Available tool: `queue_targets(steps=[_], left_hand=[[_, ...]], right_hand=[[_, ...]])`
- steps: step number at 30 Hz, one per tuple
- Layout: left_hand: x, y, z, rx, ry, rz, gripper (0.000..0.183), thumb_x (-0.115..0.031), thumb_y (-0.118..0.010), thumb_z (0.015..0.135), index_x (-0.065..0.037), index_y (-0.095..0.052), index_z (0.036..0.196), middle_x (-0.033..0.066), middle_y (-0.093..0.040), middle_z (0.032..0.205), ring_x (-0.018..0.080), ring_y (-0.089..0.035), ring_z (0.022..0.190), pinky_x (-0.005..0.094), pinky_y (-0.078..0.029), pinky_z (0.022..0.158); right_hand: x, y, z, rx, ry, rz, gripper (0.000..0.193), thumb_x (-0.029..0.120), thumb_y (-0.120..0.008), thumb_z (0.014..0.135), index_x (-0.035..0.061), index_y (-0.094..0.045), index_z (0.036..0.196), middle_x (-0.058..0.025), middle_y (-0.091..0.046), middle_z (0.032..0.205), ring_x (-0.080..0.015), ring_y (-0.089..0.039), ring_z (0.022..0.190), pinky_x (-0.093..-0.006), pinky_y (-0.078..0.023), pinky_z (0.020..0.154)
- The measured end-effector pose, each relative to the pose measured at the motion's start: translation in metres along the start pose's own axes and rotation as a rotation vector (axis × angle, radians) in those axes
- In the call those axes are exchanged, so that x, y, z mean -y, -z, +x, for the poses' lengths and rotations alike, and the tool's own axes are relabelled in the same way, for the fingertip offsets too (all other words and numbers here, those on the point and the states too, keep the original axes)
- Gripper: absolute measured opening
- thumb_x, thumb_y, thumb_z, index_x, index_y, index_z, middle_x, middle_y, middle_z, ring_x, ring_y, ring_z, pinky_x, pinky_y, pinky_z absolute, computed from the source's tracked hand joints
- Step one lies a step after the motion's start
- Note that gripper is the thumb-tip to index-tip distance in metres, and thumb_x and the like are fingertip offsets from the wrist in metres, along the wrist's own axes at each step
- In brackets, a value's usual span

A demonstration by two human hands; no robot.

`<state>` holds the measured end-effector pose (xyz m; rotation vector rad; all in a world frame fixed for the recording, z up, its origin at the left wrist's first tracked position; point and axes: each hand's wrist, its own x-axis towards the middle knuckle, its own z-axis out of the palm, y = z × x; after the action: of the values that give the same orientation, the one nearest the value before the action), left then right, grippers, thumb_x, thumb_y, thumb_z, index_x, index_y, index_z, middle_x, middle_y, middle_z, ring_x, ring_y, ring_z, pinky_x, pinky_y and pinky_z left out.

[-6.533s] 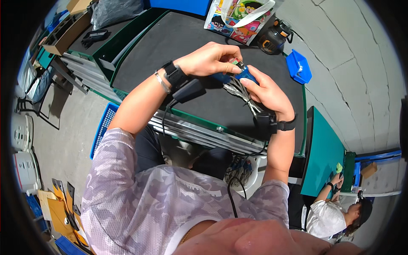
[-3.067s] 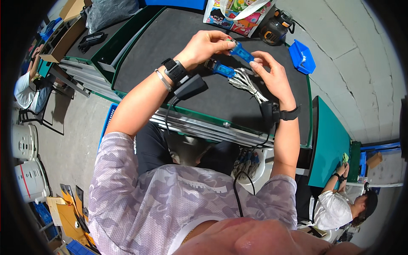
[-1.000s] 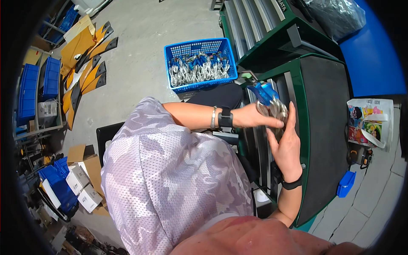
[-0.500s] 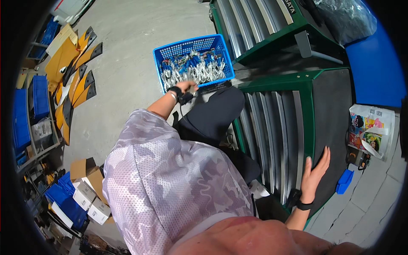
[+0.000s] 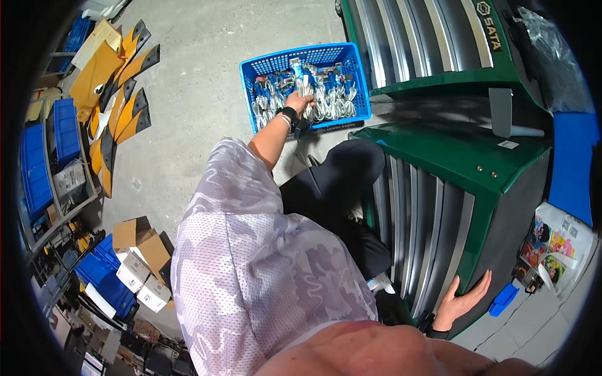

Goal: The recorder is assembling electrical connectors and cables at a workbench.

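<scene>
My left hand (image 5: 299, 103) reaches over the near rim of a blue plastic basket (image 5: 362, 103). Its fingers are closed around a coiled pale cable (image 5: 305, 94), and a connector end sticks up beyond them. More coiled cables (image 5: 335, 103) with blue plugs stand packed side by side in the basket. My right hand (image 5: 463, 302) lies on the edge of a green and grey drawer cabinet (image 5: 486, 232), thumb apart from the fingers, holding nothing. A dark band with a cord hangs at each wrist.
A second green drawer cabinet (image 5: 439, 81) stands right of the basket. Orange and black pieces (image 5: 128, 116) lie to the left by a rack of blue bins (image 5: 66, 131). Open cardboard boxes (image 5: 143, 244) sit at the lower left. A printed bag (image 5: 555, 244) is at the far right.
My left hand has gone from the basket's near edge to inside it, among the cables. My right hand stays on the cabinet. The whole view has shifted.
</scene>
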<state>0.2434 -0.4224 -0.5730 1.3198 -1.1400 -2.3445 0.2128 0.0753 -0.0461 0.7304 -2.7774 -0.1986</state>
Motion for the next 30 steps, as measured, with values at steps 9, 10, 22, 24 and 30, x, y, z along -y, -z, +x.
queue_targets(steps=[9, 10, 22, 24, 30], left_hand=[[0.121, 0.049, 0.024, -0.442, 0.159, 0.952, 0.049, -0.020, -0.070, 0.077, -0.011, -0.060, 0.125, 0.0231, -0.066, 0.112, 0.0389, -0.064, 0.105, 0.0448, -0.052, 0.090], [0.106, 0.020, 0.017, -0.405, 0.154, 0.951, 0.049, -0.020, -0.070, 0.077, -0.011, -0.060, 0.125, 0.0231, -0.066, 0.112, 0.0389, -0.064, 0.105, 0.0448, -0.052, 0.090], [0.085, 0.012, 0.018, -0.311, 0.123, 0.878, 0.075, -0.024, -0.079, 0.076, -0.008, -0.034, 0.133, 0.0308, -0.060, 0.122, 0.0447, -0.061, 0.112, 0.0492, -0.050, 0.096], [0.089, 0.015, 0.031, -0.492, 0.161, 0.849, 0.068, -0.024, -0.081, 0.073, -0.003, -0.046, 0.127, 0.0276, -0.065, 0.113, 0.0448, -0.064, 0.105, 0.0471, -0.051, 0.094], [0.067, 0.049, 0.009, -0.167, -0.079, 0.003, 0.050, -0.007, -0.072, 0.085, 0.002, -0.057, 0.131, 0.0087, -0.069, 0.109, 0.0154, -0.063, 0.088, 0.0291, -0.050, 0.080]], right_hand=[[-0.002, -0.008, 0.005, 0.012, -0.003, 0.023, 0.066, 0.032, -0.064, 0.092, -0.0041, -0.040, 0.142, -0.0214, -0.044, 0.144, -0.0388, -0.043, 0.133, -0.0466, -0.034, 0.111], [0.001, -0.005, 0.000, 0.014, -0.032, 0.014, 0.064, 0.023, -0.065, 0.092, -0.0033, -0.039, 0.144, -0.0205, -0.043, 0.145, -0.0377, -0.041, 0.135, -0.0456, -0.031, 0.113], [0.006, -0.007, 0.005, 0.008, -0.035, -0.006, 0.064, 0.030, -0.063, 0.094, -0.0021, -0.040, 0.144, -0.0204, -0.044, 0.145, -0.0386, -0.042, 0.134, -0.0472, -0.032, 0.112], [0.003, -0.007, 0.004, 0.008, -0.034, -0.024, 0.069, 0.040, -0.063, 0.092, -0.0017, -0.041, 0.142, -0.0213, -0.045, 0.144, -0.0400, -0.045, 0.132, -0.0496, -0.037, 0.109], [-0.003, -0.011, 0.008, 0.027, -0.005, -0.044, 0.069, 0.042, -0.061, 0.093, -0.0012, -0.041, 0.143, -0.0210, -0.045, 0.144, -0.0403, -0.045, 0.131, -0.0492, -0.037, 0.109]])
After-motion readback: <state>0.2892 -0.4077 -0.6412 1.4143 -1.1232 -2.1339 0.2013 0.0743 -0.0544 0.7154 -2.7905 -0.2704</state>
